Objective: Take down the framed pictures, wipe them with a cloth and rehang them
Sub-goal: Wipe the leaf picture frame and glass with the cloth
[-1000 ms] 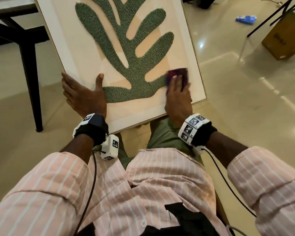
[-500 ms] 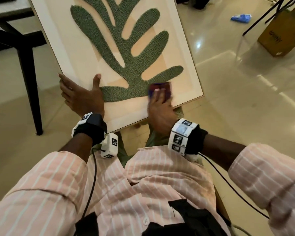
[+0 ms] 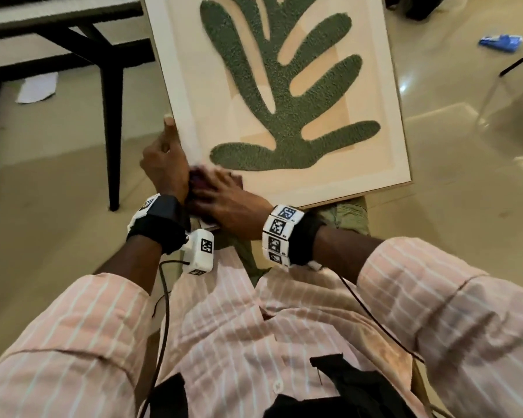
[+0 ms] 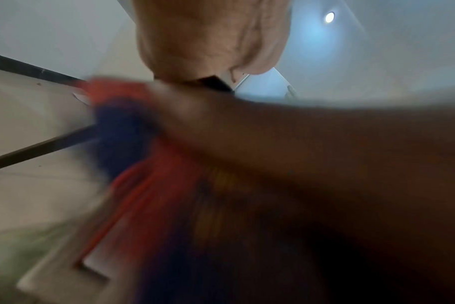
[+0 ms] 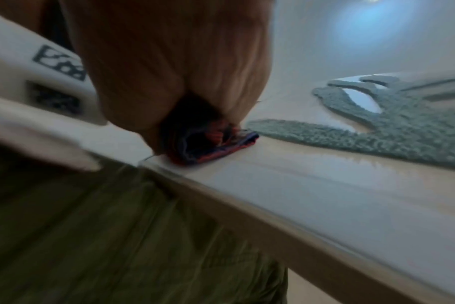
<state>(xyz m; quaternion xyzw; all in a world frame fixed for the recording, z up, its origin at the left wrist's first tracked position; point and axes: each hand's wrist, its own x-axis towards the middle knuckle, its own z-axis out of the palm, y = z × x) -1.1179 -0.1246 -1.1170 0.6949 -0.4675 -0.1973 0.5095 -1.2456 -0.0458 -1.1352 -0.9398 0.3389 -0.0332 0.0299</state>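
Observation:
A framed picture (image 3: 284, 101) of a green leaf on cream leans tilted on my lap; its glass also fills the right wrist view (image 5: 351, 185). My left hand (image 3: 163, 164) grips the frame's left edge near the bottom-left corner, thumb pointing up along the edge. My right hand (image 3: 224, 197) sits right beside it on that corner, fingers curled over a dark red and blue cloth (image 3: 198, 179) pressed on the glass. The right wrist view shows the folded cloth (image 5: 216, 146) under my right hand (image 5: 169, 72). In the left wrist view, cloth (image 4: 122, 123) and hand are blurred.
A black table leg (image 3: 112, 131) stands on the glossy floor to the left, with a white paper (image 3: 37, 89) under the table. A blue item (image 3: 500, 42) lies on the floor at far right. My green trousers (image 3: 344, 218) support the frame's lower edge.
My right hand has swept the cloth from the picture's lower right across to its bottom-left corner. My left hand has shifted onto the side edge, and the picture has turned more upright.

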